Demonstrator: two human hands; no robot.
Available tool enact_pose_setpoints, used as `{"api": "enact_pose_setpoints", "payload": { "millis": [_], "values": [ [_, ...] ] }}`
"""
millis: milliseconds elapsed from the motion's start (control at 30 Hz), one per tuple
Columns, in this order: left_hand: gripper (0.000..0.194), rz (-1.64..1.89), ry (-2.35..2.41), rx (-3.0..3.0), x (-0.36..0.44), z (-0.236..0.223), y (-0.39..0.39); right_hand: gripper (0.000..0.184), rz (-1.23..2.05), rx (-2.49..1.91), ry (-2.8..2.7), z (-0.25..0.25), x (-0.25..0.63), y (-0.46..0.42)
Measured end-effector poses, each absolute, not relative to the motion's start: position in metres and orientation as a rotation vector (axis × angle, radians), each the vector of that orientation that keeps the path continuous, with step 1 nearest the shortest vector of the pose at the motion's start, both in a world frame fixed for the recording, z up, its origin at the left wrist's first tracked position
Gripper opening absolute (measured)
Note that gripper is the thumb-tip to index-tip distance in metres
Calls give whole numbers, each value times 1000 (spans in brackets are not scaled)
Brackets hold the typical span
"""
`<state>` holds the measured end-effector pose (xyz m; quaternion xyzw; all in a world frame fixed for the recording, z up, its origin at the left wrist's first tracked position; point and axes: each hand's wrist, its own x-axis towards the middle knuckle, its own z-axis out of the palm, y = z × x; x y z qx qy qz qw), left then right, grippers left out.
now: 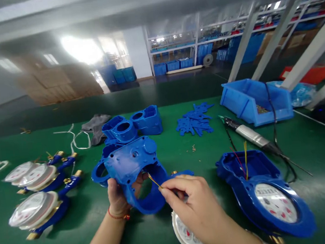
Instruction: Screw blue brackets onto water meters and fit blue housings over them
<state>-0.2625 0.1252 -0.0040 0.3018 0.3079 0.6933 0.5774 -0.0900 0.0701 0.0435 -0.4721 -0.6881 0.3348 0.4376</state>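
Observation:
My left hand grips a blue plastic meter housing from below and holds it tilted above the green table. My right hand pinches thin yellow and red wires at the housing's opening. Under my right hand lies a water meter with a white dial, partly hidden. To the right lies another meter in a blue housing, with coloured wires sticking up from it.
Three meters with brass ends lie at the left. More blue housings, flat blue plates, a grey cloth, an electric screwdriver and a blue bin sit farther back on the green table.

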Motion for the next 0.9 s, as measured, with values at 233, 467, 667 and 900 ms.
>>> {"api": "enact_pose_setpoints", "payload": {
  "millis": [233,467,667,900],
  "values": [
    [81,1559,769,769,-250,7,109,12,783,-1333,-1773,43,-92,69],
    [71,1521,815,831,-250,7,111,10,548,-1458,-1881,46,-95,73],
    [75,1508,868,837,-245,13,107,10,447,-1510,-1885,46,-97,74],
    [83,1527,938,807,-242,21,108,13,536,-1584,-1872,49,-97,77]
  ]
}}
